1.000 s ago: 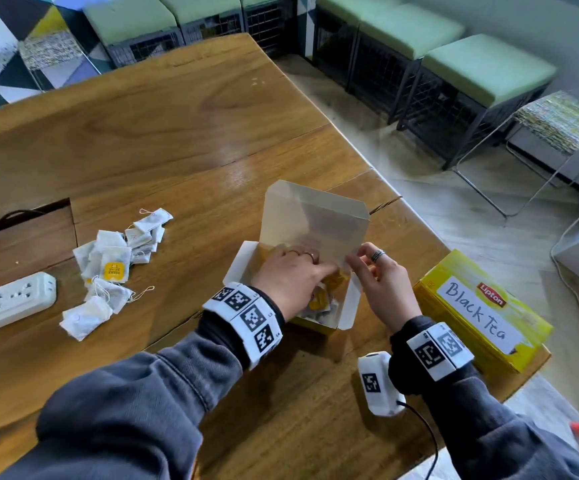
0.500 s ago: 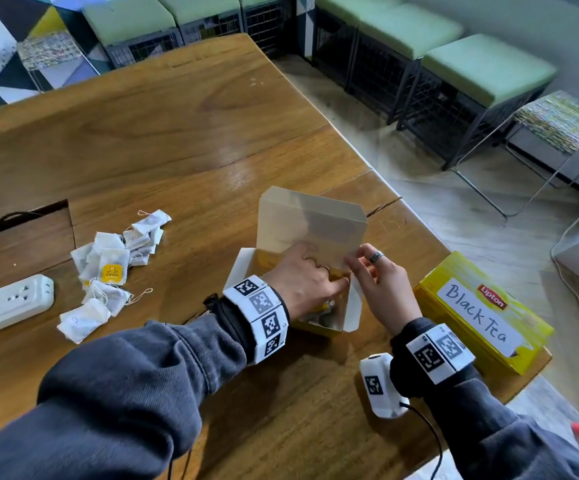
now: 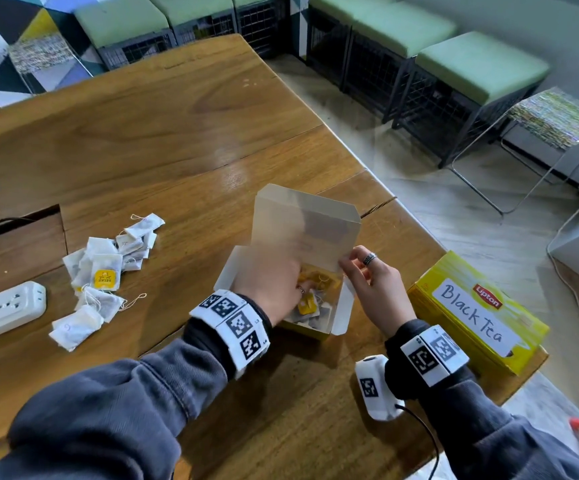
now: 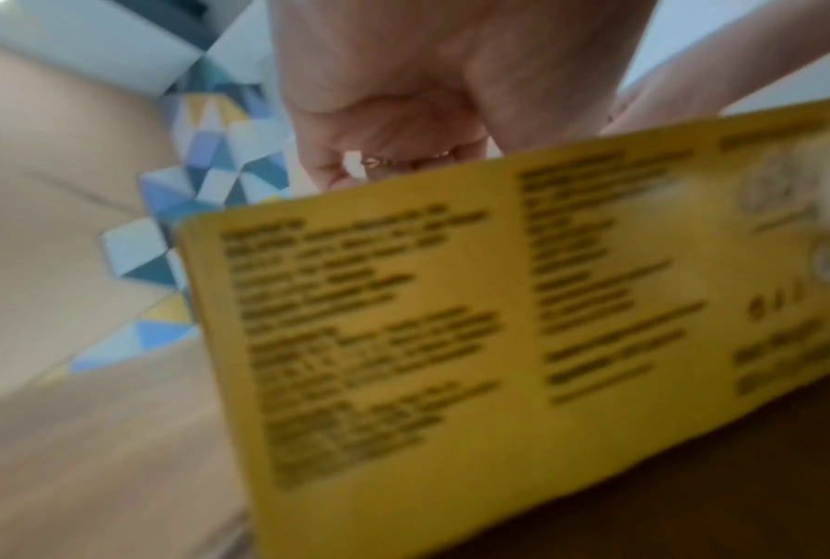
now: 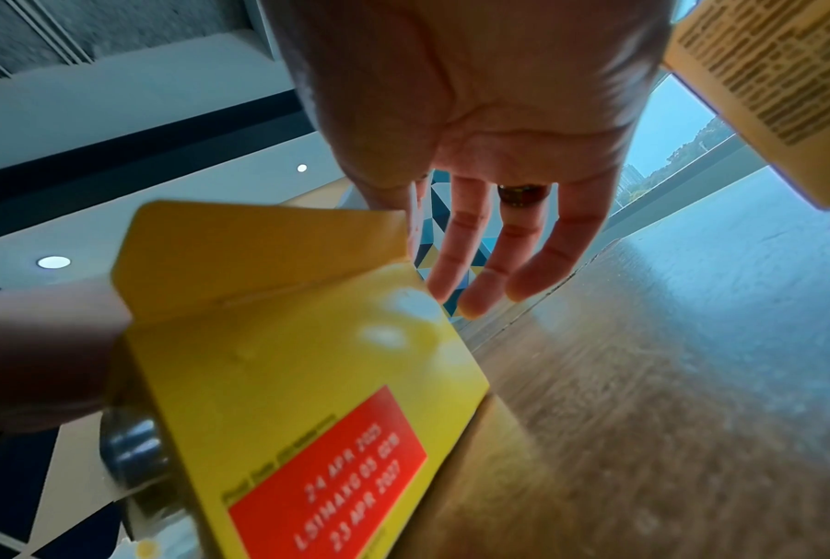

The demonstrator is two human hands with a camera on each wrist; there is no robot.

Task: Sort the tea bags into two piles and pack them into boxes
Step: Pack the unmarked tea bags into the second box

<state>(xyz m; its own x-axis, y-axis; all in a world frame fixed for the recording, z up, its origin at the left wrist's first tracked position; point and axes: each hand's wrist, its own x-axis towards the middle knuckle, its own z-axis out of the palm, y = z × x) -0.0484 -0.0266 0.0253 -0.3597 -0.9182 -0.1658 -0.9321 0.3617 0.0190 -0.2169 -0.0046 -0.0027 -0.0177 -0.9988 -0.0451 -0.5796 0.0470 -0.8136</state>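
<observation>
An open yellow box [image 3: 307, 329] stands in the middle of the table with its lid [image 3: 305, 223] raised. Inside lie several tea bags with yellow tags [image 3: 310, 304]. My left hand [image 3: 293, 289] reaches down into the box among them; it is blurred. In the left wrist view its fingers [image 4: 393, 151] disappear behind the box wall [image 4: 451, 321]. My right hand [image 3: 345, 265] pinches the lid's near right corner between thumb and forefinger, with the other fingers [image 5: 503, 242] spread. A pile of white tea bags [image 3: 108, 268] lies to the left.
A closed yellow box labelled "Black Tea" [image 3: 475, 313] sits at the table's right edge, beside my right wrist. A white power strip [image 3: 4, 310] lies at the far left, next to a cut-out in the table [image 3: 14, 220]. Green-cushioned stools [image 3: 478, 64] stand beyond the table.
My left hand pushed deeper into the box towards the right, then drew back to the left. The right hand stayed at the lid's corner. The lid stayed up.
</observation>
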